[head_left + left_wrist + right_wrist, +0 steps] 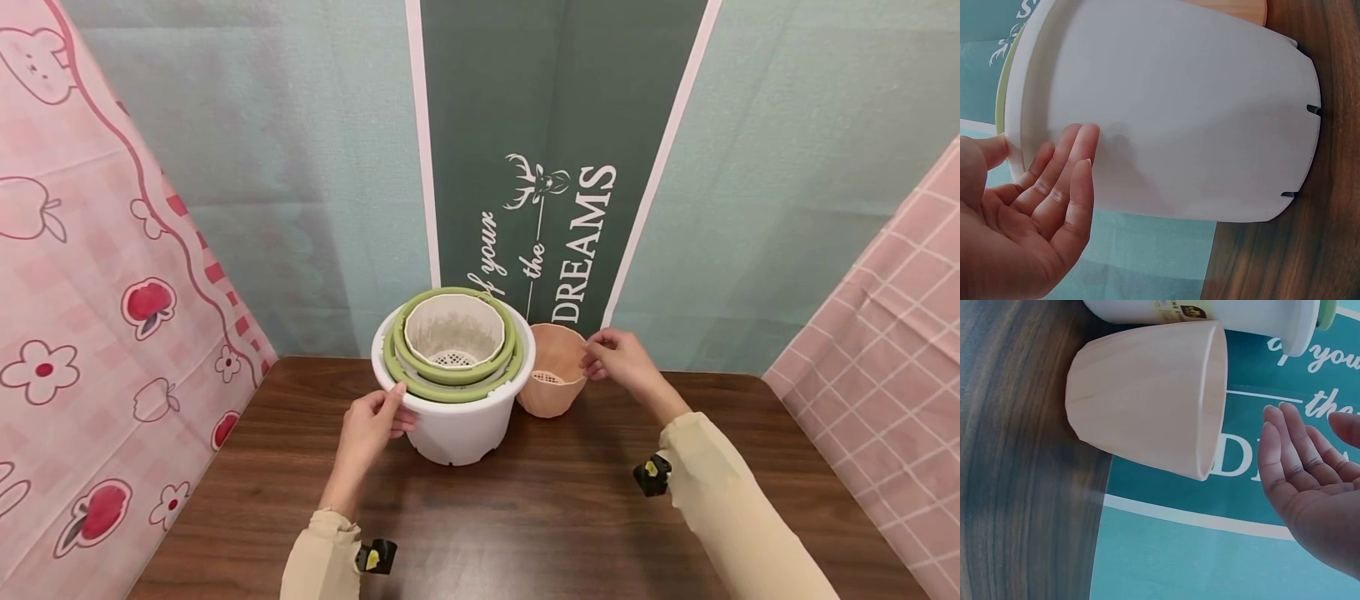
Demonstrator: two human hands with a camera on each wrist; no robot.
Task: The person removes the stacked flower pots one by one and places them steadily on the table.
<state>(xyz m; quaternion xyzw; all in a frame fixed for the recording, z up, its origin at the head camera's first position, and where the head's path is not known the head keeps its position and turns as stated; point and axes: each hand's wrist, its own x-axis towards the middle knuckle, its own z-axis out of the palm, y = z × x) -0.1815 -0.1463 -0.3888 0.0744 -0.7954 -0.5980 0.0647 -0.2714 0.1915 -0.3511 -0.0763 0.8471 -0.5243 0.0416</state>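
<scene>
A large white flower pot stands upright on the table with smaller pots nested in it. Two green rims show inside, around a cream pot with a perforated bottom. My left hand is at its left side, thumb touching the rim and the loosely extended fingers under the rim along the outer wall. Beside the stack on the right is a peach flower pot, upright, with a grid of holes in its base. My right hand is just off the peach pot's rim, fingers relaxed, with nothing held.
The dark wooden table ends close behind the pots at a hanging teal cloth printed with a deer and lettering. Pink patterned cloths hang at the left and right. A label shows on the white pot's side.
</scene>
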